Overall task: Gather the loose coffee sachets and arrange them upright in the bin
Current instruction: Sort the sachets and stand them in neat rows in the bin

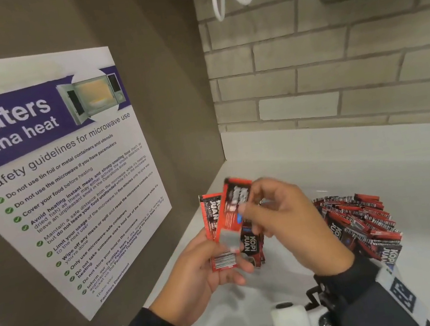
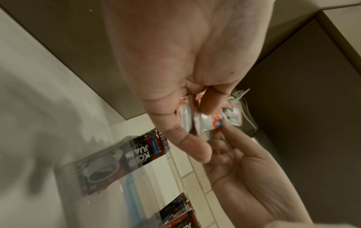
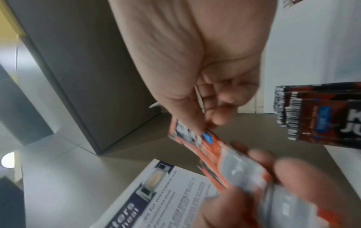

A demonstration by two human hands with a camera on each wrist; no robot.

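Roughly three held sachets [image 1: 226,224]; one poster [image 1: 51,169].

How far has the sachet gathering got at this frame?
Done: a dense row of sachets already stands in the clear bin. In hand: the left hand holds a few sachets; the right hand pinches another one. Left: these still need to go in the bin.

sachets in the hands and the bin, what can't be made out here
- Bin: head view shows only a faint clear edge; the packed sachets and right hand cover it.
- Held sachets: count unclear; they overlap, and the left hand covers their lower ends.
- Sachet print: motion-blurred in both wrist views.
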